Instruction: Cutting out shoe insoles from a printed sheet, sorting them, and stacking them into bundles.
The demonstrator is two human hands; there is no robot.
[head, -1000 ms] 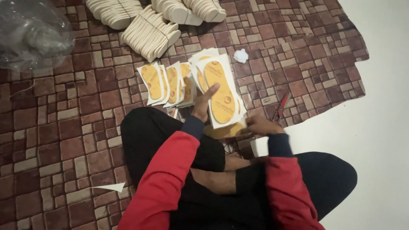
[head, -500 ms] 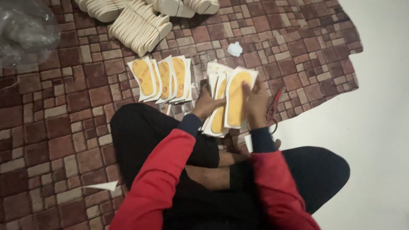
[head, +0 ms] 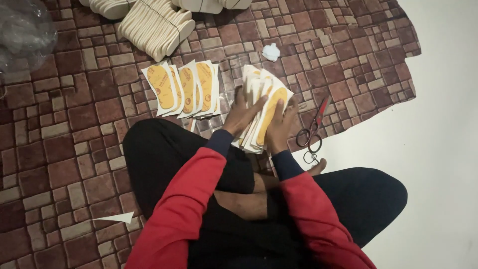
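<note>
I sit cross-legged on a brown patterned mat [head: 74, 109]. Both hands press a stack of packaged yellow insoles [head: 266, 107] between them, held on edge in front of my knees. My left hand [head: 244, 113] grips the stack's left side and my right hand [head: 281, 122] holds its right side. A fanned row of packaged yellow insoles [head: 184, 88] lies flat on the mat just left of my hands.
Red-handled scissors [head: 313, 127] lie right of my right hand. Bundles of plain cream insoles [head: 157, 25] sit at the far edge. A crumpled white scrap [head: 271, 51], a clear plastic bag [head: 22, 35] and a white paper sliver [head: 117, 217] lie on the mat. White floor [head: 438, 124] is to the right.
The stack lay face up under my left hand; now both hands hold it squeezed upright between them. The view has shifted slightly.
</note>
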